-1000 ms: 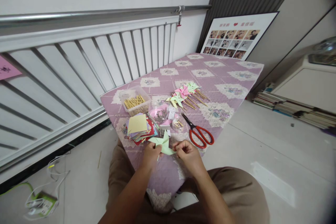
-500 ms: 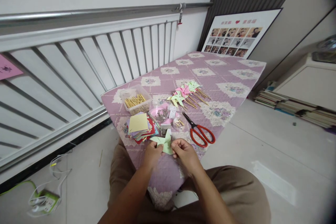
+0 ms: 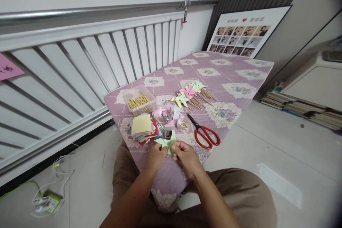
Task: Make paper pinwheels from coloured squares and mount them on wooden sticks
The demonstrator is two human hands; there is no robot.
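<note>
A light green paper pinwheel [image 3: 166, 142] with folded blades is held between both hands over the near part of the table. My left hand [image 3: 156, 156] pinches its lower left side, thumb on top. On its right, my right hand [image 3: 184, 152] is closed with thumb and forefinger on a blade near the centre; whether a small pin is in that pinch I cannot make out. Just beyond the paper stands a small open box [image 3: 169, 133] with dark little bits inside. To the right lie black-bladed scissors [image 3: 205, 134] with red handles.
Coloured paper squares [image 3: 142, 124] are stacked at left, near a plastic box of wooden sticks [image 3: 138, 100]. A pink dish [image 3: 162, 114] of small metal pieces and a round clear container [image 3: 182, 124] sit mid-table. Several finished pinwheels [image 3: 188, 92] lie beyond. A white radiator [image 3: 117, 57] borders the left side.
My right hand has moved slightly left, inward over the pinwheel, and now covers more of its right side. My left hand keeps its hold. The view has shifted slightly.
</note>
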